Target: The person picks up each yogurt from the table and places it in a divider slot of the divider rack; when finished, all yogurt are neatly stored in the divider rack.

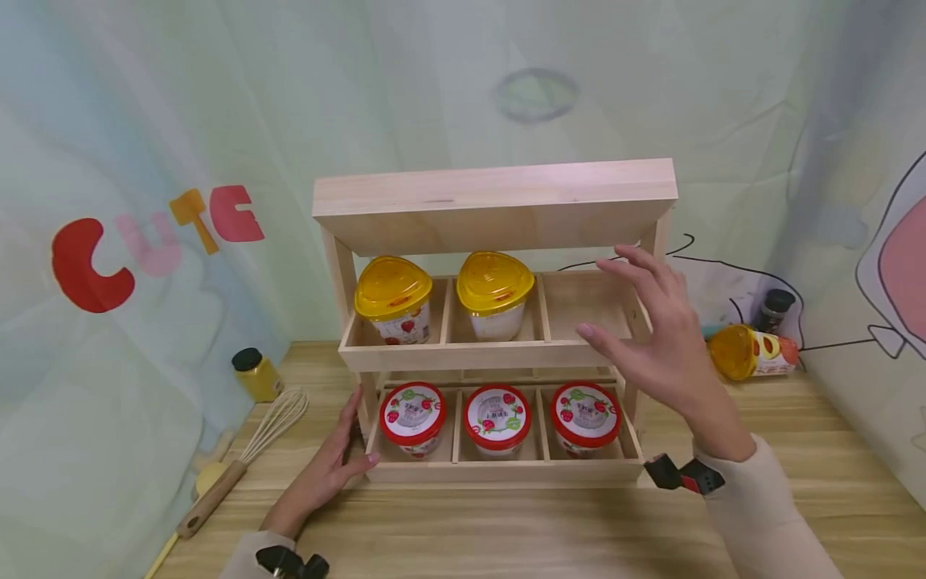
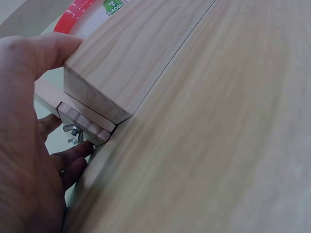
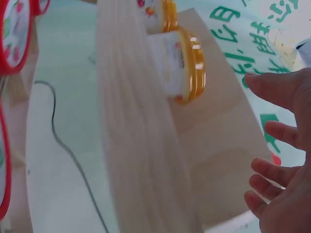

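A two-tier wooden rack (image 1: 495,181) stands in the middle of the table. Two tubs with yellow lids, one on the left (image 1: 394,301) and one in the middle (image 1: 495,293), sit in its upper tier; the right compartment there is bare. Three red-lidded tubs (image 1: 497,418) fill the lower tier, one per compartment. My left hand (image 1: 329,462) holds the rack's lower left corner, thumb at the front of the tray (image 2: 126,53) and fingers behind the side post near a wing nut (image 2: 74,130). My right hand (image 1: 651,338), fingers spread and holding nothing, hovers before the upper right compartment.
To the rack's right, a yellow-lidded tub (image 1: 752,354) lies on its side next to a black-capped jar (image 1: 776,310). At left are a yellow jar with a black cap (image 1: 256,374) and a whisk (image 1: 253,458). A printed curtain (image 1: 434,88) hangs behind.
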The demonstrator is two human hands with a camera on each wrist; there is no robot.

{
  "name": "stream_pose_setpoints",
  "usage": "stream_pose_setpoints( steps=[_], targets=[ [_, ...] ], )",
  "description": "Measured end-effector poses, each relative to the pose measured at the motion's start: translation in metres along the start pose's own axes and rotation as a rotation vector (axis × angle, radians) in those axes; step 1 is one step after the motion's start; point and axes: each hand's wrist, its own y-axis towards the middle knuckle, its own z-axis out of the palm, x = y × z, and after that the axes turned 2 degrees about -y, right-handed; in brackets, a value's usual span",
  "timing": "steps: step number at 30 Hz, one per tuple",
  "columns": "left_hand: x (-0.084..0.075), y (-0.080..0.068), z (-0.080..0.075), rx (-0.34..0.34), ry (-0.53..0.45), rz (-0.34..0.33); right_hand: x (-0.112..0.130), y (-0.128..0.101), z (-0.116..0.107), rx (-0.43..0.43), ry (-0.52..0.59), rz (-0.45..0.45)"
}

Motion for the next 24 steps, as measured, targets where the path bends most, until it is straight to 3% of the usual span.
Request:
stream_pose_setpoints(
  steps=[10, 18, 24],
  targets=[
    [-0.001, 0.0, 0.0, -0.001, -0.004, 0.001, -0.054, -0.039, -0.031, -0.048, -0.085, 0.083],
    [-0.003, 0.002, 0.0, -0.007, 0.043, -0.015, -0.108, -0.064, -0.042, 0.026, -0.107, 0.126],
    [-0.002, 0.001, 0.0, -0.003, 0.017, -0.007, -0.152, -0.081, -0.051, 0.102, -0.162, 0.165]
  ],
)
